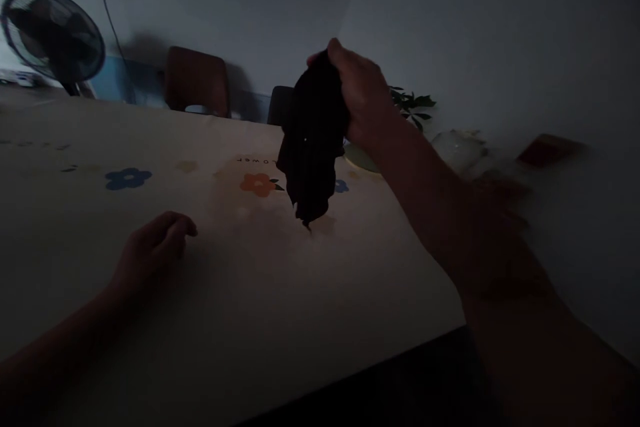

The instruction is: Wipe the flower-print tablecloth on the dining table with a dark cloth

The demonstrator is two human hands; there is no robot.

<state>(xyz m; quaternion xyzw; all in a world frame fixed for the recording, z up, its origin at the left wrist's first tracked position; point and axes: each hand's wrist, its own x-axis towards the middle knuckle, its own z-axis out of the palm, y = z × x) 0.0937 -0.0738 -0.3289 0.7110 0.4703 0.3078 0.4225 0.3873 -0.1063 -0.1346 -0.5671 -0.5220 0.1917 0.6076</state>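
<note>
While clenched, hands (pixel 363 97) around cloth (pixel 313 147).

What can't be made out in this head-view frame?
- Black cloth, held up in the right hand: what garment it is is lost in the dim light and bunching.
- Left hand on the table: curled fingers hide anything beneath them.
- Pale items at the far right of the table: blurred, unidentifiable.
- Fan: cut off by the left edge, motion-blurred.
</note>
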